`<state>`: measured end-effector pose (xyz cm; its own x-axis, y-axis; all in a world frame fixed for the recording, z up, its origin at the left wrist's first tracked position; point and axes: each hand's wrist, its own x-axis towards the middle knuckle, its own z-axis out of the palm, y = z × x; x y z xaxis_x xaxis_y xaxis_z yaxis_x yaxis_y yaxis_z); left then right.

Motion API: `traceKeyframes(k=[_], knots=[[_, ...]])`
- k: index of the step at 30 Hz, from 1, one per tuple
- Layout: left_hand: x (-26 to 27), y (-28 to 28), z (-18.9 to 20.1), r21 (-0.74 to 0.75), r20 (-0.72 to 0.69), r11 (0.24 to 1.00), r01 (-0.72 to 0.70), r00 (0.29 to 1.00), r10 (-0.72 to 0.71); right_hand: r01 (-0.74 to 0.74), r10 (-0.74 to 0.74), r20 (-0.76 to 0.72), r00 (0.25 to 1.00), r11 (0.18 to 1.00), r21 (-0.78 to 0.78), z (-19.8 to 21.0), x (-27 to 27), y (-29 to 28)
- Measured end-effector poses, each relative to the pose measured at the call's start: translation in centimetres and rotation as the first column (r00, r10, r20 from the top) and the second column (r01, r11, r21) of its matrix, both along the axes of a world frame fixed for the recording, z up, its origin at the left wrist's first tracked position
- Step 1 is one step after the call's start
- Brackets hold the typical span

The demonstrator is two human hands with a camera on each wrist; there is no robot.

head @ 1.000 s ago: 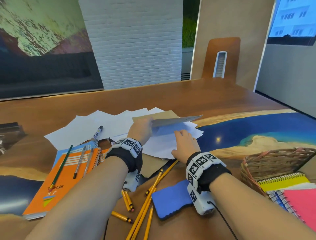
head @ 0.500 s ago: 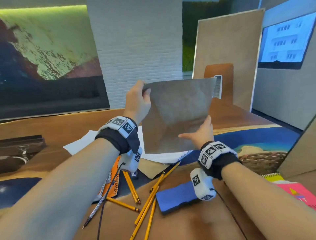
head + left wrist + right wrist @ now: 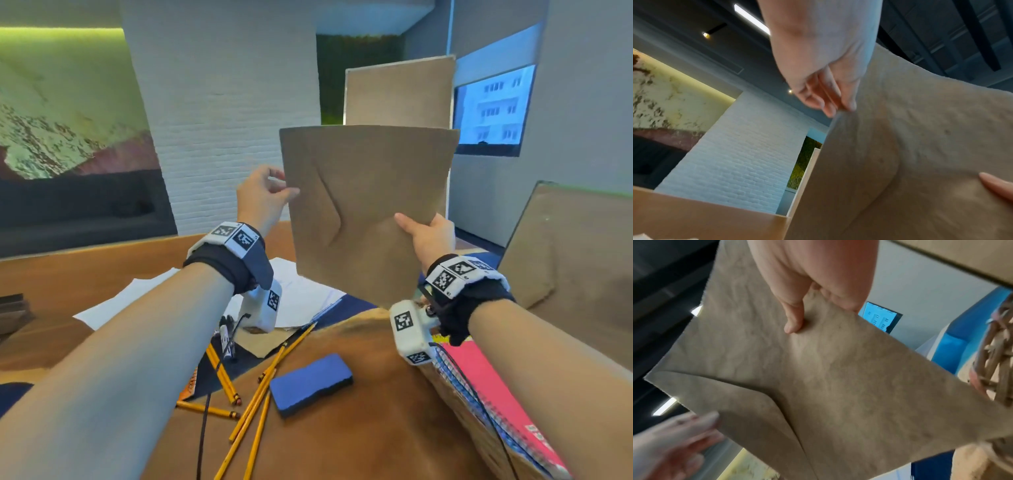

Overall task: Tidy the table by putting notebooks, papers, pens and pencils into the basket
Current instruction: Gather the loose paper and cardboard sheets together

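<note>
A brown paper envelope stands upright in the air above the table, its flap side towards me. My right hand pinches its lower right part, thumb on the front and fingers behind, as the right wrist view shows. My left hand is at the envelope's left edge with its fingers nearly straight, the tips just touching the paper. The wicker basket sits under my right wrist and holds a pink notebook. Yellow pencils and white papers lie on the table.
A blue eraser block lies beside the pencils. A pen and the corner of an orange notebook show beneath my left forearm. A tall brown board rises at the right, behind the basket.
The envelope has moved right, towards the basket. My left hand has slipped from its top left corner down to the left edge and loosened. My right hand keeps its pinch.
</note>
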<state>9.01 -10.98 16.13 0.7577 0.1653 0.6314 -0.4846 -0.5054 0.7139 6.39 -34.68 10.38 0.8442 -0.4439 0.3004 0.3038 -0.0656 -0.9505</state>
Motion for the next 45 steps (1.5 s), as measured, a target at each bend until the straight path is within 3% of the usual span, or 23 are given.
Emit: traceKeyframes(k=[3,9,15,23,30,36,45], knots=[[0.9,-2.0,-0.8,0.021,-0.146,0.994,0.111,0.983,-0.107,0.045,-0.045,0.037,0.998,0.999,0.018,0.6,-1.0,-2.0],[2.6,-7.7,-1.5,0.075,-0.222,0.983,0.167,0.964,-0.147,0.203,-0.196,0.093,0.976,0.977,-0.072,1.2,-2.9,-6.9],[3.8,-15.2,-1.4,0.037,-0.243,0.959,0.279,0.934,-0.262,0.456,-0.452,0.069,0.890,0.871,-0.181,2.7,-6.0,-12.6],[3.3,-25.9,-3.1,-0.075,-0.290,0.899,0.432,0.853,-0.434,0.652,-0.631,0.172,0.757,0.746,-0.134,4.2,-10.2,-19.4],[3.2,-31.7,-5.6,-0.123,-0.371,0.848,0.516,0.768,-0.522,0.704,-0.680,0.187,0.709,0.694,-0.150,3.7,-11.7,-22.7],[3.8,-34.2,-8.4,-0.163,-0.448,0.822,0.545,0.701,-0.554,0.685,-0.666,0.174,0.725,0.675,-0.275,3.0,-11.1,-24.6],[3.9,-35.0,-10.9,0.015,-0.482,0.831,0.556,0.732,-0.481,0.634,-0.665,0.056,0.745,0.680,-0.369,0.9,-10.7,-25.9]])
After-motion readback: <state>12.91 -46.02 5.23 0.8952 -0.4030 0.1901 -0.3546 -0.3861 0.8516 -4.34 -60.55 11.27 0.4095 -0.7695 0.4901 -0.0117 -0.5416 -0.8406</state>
